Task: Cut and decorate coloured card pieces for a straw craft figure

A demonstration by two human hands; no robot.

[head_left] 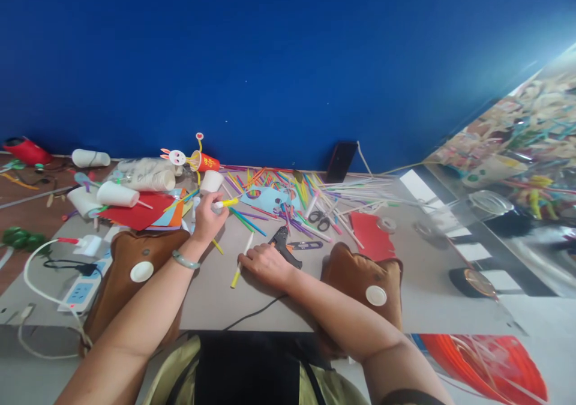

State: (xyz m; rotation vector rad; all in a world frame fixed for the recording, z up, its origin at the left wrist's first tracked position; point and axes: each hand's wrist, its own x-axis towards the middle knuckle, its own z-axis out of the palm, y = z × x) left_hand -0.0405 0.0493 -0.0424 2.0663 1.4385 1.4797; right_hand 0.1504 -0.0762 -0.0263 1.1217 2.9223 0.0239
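Note:
My left hand (208,220) is raised over the table, its fingers closed on a short white-and-yellow stick (231,202), perhaps a marker. A white paper cup (211,181) is just behind these fingers. Low on the tabletop, my right hand (265,264) has curled fingers, their tips at a slim white stick with a yellow end (236,278). Whether they grip it is hard to see. Beside the right knuckles lies a black glue gun (283,244), its cable (254,313) running towards me. A purple-handled cutter (307,245) lies just right of the gun.
Coloured sticks (310,189), scissors (320,220) and light-blue cut paper (265,198) cover the back. Two brown cushions (121,273) flank my arms. On the left are stacked cups (157,177) and a power strip (83,288). A red cup with a rabbit figure (207,162) stands near the wall.

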